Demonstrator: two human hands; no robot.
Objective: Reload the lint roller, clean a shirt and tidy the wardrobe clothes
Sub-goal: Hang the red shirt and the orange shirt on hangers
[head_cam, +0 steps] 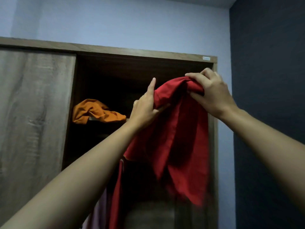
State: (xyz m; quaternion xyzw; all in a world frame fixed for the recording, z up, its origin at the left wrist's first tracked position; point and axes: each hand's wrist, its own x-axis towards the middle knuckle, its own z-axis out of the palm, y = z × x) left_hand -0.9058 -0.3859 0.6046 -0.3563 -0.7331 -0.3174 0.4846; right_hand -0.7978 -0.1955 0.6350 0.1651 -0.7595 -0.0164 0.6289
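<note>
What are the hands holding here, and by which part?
Both hands hold the red cloth garment. The right hand grips its bunched top; the left hand pinches an edge just below it. The rest hangs free.

Door [33, 104] blocks the left; the top compartment [123, 71] is free right of the orange garment [95, 111].

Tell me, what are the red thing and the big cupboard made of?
The red garment looks like soft matte cloth: it hangs in folds and bunches where the left hand and right hand grip it. The wardrobe looks like wood, or board with a wood-grain finish: brown streaky grain shows on its door and frame.
</note>
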